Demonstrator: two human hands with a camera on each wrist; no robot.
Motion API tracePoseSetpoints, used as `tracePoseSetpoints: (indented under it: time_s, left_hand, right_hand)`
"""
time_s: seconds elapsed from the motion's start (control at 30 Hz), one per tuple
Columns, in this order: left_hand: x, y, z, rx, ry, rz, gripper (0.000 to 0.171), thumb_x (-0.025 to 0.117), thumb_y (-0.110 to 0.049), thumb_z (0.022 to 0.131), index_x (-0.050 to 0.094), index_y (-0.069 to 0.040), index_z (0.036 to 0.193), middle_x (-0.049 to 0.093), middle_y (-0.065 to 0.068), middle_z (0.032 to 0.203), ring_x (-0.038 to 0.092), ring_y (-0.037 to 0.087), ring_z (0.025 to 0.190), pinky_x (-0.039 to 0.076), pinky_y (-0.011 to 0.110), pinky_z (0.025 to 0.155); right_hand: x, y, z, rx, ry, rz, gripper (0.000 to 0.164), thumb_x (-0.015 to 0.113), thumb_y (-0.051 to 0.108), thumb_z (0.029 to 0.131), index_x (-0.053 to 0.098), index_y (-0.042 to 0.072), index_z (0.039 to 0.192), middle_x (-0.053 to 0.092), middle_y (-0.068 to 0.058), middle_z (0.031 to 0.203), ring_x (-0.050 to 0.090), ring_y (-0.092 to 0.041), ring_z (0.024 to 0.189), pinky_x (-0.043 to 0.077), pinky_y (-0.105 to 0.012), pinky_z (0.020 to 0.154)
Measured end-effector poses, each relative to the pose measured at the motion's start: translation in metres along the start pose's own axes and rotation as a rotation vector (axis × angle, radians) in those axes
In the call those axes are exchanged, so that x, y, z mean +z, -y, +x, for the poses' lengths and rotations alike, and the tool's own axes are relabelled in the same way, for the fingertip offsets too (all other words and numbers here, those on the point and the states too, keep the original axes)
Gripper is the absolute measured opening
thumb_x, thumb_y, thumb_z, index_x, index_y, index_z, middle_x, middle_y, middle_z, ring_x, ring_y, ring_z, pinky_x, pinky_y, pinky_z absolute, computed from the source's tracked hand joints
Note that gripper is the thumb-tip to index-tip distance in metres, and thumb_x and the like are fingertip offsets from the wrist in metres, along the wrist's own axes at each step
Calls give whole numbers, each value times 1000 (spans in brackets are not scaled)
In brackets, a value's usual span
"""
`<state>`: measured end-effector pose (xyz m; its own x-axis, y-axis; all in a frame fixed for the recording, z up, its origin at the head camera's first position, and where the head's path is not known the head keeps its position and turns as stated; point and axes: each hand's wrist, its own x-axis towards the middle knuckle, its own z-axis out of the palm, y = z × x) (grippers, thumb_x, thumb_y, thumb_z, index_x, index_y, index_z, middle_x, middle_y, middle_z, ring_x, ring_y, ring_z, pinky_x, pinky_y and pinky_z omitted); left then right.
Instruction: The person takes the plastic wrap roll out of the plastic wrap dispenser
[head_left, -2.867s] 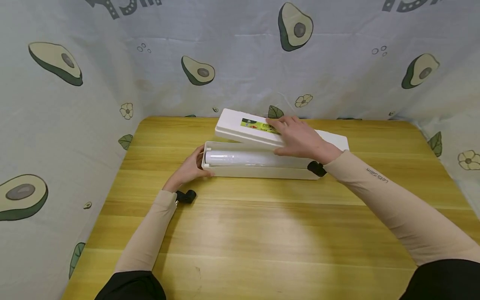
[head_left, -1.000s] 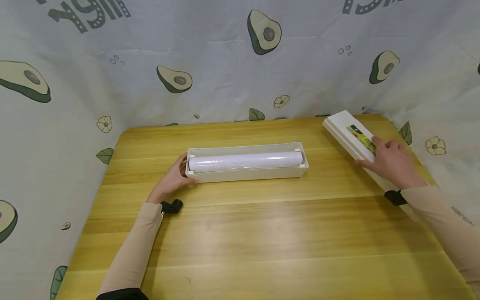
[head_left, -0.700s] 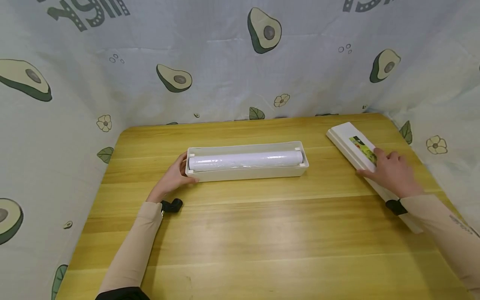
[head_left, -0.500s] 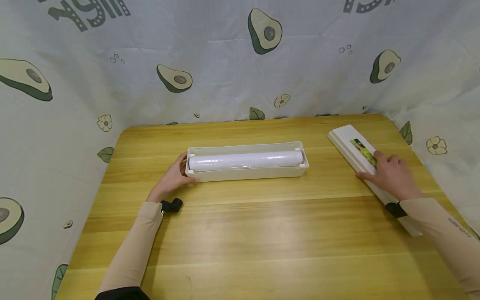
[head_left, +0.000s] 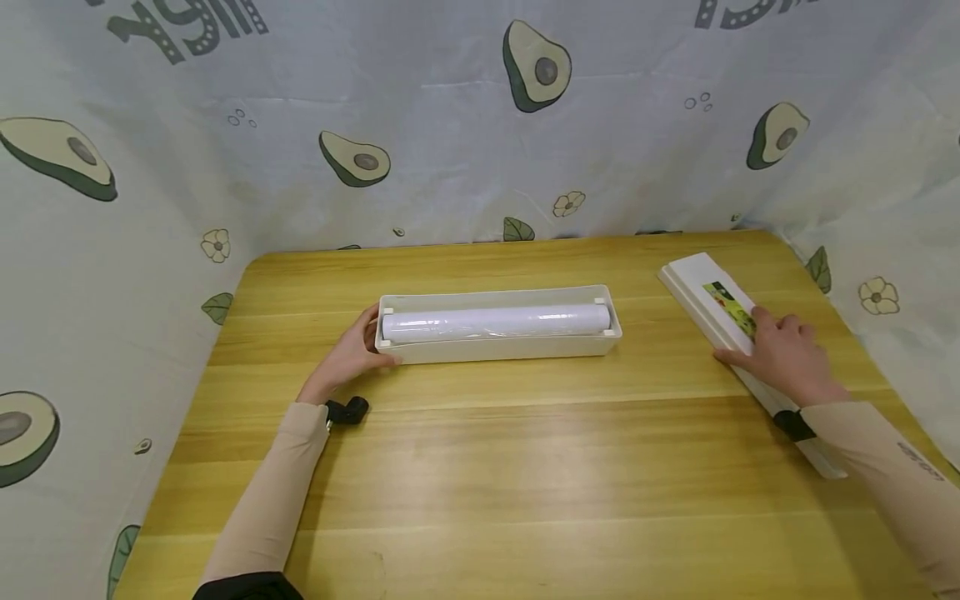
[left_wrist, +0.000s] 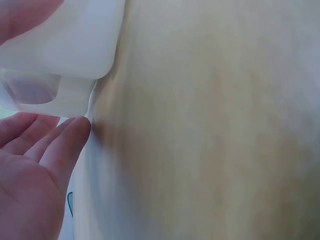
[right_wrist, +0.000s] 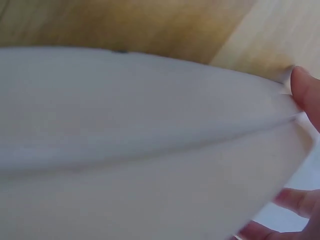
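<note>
A long white plastic box point(head_left: 502, 351) stands on the wooden table with its top uncovered. Inside lies a roll of cling film point(head_left: 495, 323), shiny and white. My left hand point(head_left: 347, 360) holds the box's left end, thumb at the front and fingers round the end; the left wrist view shows that end point(left_wrist: 60, 45) close up. To the right, slanting on the table, is the white lid point(head_left: 697, 279) with a green and yellow label point(head_left: 729, 307). My right hand point(head_left: 795, 358) grips it across its width, thumb point(right_wrist: 306, 95) on one long side. The forearm partly hides the lid's near end.
The wooden table point(head_left: 517, 467) spreads out in front of the box. An avocado-print cloth point(head_left: 450, 125) hangs behind the table and along both sides. A black wrist camera point(head_left: 347, 411) sits near the left hand, and another point(head_left: 793, 423) lies over the lid.
My right hand has taken the lid off the box, carried it right and lowered it onto the table at a slant. My left hand still holds the box end.
</note>
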<state>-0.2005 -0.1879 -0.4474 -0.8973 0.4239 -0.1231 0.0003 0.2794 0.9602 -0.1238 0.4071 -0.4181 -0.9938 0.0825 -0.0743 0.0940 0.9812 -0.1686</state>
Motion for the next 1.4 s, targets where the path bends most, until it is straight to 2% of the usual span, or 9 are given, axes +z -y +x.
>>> tracePoseSetpoints:
  time_s: [0.13,0.3,0.43,0.6,0.83,1.03,1.27,1.4]
  left_hand:
    - [2,0,2,8,14,-29,102,75,6,76,8,-6,153,27,18,151,30,30,136,29,46,107]
    - [3,-1,3,4,9,-23,102,76,5,76,10,-7,153,29,18,149,33,31,135,30,47,106]
    - [2,-1,4,0,6,-14,101,76,4,76,11,-7,153,32,18,147,35,31,132,32,47,105]
    - [1,0,3,3,4,-9,101,76,4,76,11,-6,152,32,18,147,35,32,133,31,47,105]
    - [0,1,2,11,1,-4,101,75,5,76,10,-6,153,30,18,149,33,31,135,30,46,106]
    - [-1,3,3,10,-1,-8,102,75,5,76,10,-6,153,29,18,149,32,30,135,30,46,107]
    - [-1,2,2,5,-1,-6,102,75,5,76,9,-6,153,28,19,150,31,30,136,28,46,108]
    - [-2,2,2,9,-3,-7,102,76,5,76,10,-6,153,29,18,150,31,30,136,28,45,108]
  right_hand:
    - [-3,0,-1,12,19,-5,101,62,56,85,22,-21,135,30,-51,103,33,-66,91,35,-66,60]
    - [-13,10,4,-34,-19,-24,98,61,54,87,23,-22,136,32,-53,107,33,-67,95,33,-69,70]
    - [-25,31,13,-58,-47,-34,95,57,56,90,24,-19,139,30,-51,116,30,-67,101,32,-72,76]
    - [-42,65,24,-117,-70,-64,90,54,55,92,26,-14,142,34,-47,121,33,-64,106,35,-70,78]
    - [-65,118,30,-250,-95,-68,79,59,46,92,30,-9,141,39,-39,127,38,-55,113,37,-66,85]
    - [-72,156,30,-432,-144,-33,75,71,27,88,33,-6,143,43,-31,128,44,-47,112,38,-60,90]
    - [-65,178,35,-641,-140,16,71,78,14,80,41,-8,136,47,-27,128,46,-44,115,38,-55,95]
    - [-61,184,36,-694,-92,16,71,79,13,79,42,-5,137,49,-26,127,48,-42,114,40,-54,94]
